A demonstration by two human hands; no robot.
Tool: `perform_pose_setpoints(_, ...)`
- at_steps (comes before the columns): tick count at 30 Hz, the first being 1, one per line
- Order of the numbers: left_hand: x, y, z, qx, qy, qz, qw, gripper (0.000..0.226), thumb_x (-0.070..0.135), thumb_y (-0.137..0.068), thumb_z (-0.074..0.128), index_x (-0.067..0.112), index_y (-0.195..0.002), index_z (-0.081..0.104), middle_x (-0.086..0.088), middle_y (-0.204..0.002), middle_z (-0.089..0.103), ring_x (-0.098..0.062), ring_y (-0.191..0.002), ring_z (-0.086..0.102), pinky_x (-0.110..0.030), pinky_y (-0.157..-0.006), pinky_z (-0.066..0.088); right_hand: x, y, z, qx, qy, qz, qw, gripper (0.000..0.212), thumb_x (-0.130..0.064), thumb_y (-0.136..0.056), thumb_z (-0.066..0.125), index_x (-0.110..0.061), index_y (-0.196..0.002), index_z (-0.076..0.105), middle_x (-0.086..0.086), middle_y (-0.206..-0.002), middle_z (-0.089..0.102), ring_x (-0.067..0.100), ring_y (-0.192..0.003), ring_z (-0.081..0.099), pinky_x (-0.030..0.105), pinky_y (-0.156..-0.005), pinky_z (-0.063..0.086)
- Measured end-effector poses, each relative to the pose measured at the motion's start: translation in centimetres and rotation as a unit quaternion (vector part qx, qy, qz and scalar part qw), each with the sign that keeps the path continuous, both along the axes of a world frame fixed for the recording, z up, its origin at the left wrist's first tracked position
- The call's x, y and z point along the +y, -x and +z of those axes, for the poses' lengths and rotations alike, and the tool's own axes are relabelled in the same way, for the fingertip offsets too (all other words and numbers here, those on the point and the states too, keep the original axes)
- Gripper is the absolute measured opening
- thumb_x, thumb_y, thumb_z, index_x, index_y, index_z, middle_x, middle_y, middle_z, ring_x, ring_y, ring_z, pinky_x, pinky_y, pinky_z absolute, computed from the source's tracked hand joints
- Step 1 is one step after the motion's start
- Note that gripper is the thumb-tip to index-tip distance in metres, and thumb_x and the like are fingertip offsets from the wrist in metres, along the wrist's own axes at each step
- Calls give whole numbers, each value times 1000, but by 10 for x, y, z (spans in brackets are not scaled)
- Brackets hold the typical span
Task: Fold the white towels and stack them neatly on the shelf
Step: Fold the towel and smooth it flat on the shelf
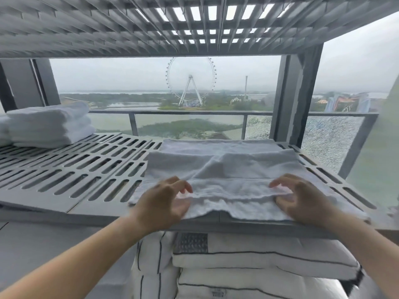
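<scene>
The towel (224, 167) — long axis crosswise — is pinched at its near edge by left hand (166, 201) and right hand (302, 199).

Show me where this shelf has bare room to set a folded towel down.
Free: the middle of the slotted shelf, between the folded stack at left and the spread towel. Crowded: the right end, where the left hand and right hand grip it.

The left hand (166, 200) and right hand (302, 201) pinch the near fold of a white towel (226, 165) lying on the slotted grey shelf (86, 169). A stack of folded towels (49, 124) sits at the shelf's far left, well apart. Black-lined white cushions (248, 262) lie below.
</scene>
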State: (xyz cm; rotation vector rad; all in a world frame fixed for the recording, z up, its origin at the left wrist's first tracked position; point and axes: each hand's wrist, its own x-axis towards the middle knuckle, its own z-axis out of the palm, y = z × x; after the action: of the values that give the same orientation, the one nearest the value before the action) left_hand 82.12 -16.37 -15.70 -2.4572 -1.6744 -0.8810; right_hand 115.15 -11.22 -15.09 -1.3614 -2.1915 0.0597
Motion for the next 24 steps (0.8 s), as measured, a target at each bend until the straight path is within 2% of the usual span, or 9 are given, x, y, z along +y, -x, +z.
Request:
perform_pose_setpoints(3,5,-19,-5,-17,-44,51,998,24,30,-85,62,29,-108,63,17,-96,56,-6,-82,54,-25,-71,43,-3,13,-6,53,4,2,999,20,-9,-81,64,-17,-100,67,-4,-104,60,13,-97,55,25,-86,42)
perform_pose_setpoints(6,13,-24,-8,10,-90,98,991,17,29,-83,61,30,-99,68,15,-96,64,-13,-77,61,-25,-65,36,3,12,-9,73,-10,-14,997,15,-7,-78,66,-16,-90,70,-2,-99,63,15,-91,58,27,-83,44)
perform_pose_setpoints(10,33,-22,-3,30,-90,110,989,8,31,-80,63,31,-86,68,14,-86,64,-15,-71,61,-24,-62,35,26,12,-6,49,-53,-13,997,6,-9,-77,70,-14,-79,70,-1,-83,64,20,-79,60,30,-72,44)
perform_pose_setpoints(12,53,-22,5,71,-103,119,985,9,34,-85,60,29,-90,65,11,-87,64,-17,-74,63,-24,-62,37,44,13,1,28,-77,-5,997,1,-9,-79,69,-9,-80,69,5,-82,65,25,-77,61,32,-70,46)
perform_pose_setpoints(15,78,-27,11,164,-118,129,971,15,28,-91,48,23,-99,60,6,-94,63,-21,-83,64,-30,-75,43,66,17,6,-26,-112,3,993,1,-4,-80,65,-5,-80,64,10,-83,66,30,-76,60,36,-65,49)
perform_pose_setpoints(16,83,-28,11,167,-126,119,971,14,25,-91,49,21,-98,60,5,-93,64,-21,-83,64,-31,-77,44,70,17,6,-23,-113,0,993,5,-3,-77,64,-7,-77,62,8,-80,65,29,-73,59,33,-62,46)
perform_pose_setpoints(18,84,-24,10,121,-152,93,976,3,19,-85,61,19,-88,62,4,-83,64,-20,-73,64,-30,-72,43,73,15,4,-16,-112,-8,994,18,-3,-70,66,-15,-71,53,-2,-71,55,23,-64,52,26,-53,35)
perform_pose_setpoints(20,83,-18,9,64,-187,59,979,13,14,-74,72,19,-79,61,6,-73,61,-16,-61,61,-26,-66,40,72,12,4,-28,-124,-2,992,29,-3,-62,66,-21,-66,43,-12,-64,43,18,-56,44,21,-48,27)
perform_pose_setpoints(24,75,-16,10,65,-178,-14,982,19,14,-65,71,22,-75,56,13,-69,54,-10,-56,51,-21,-60,38,66,12,9,-41,-156,25,987,33,-4,-57,54,-26,-63,30,-11,-55,32,9,-47,32,18,-44,19)
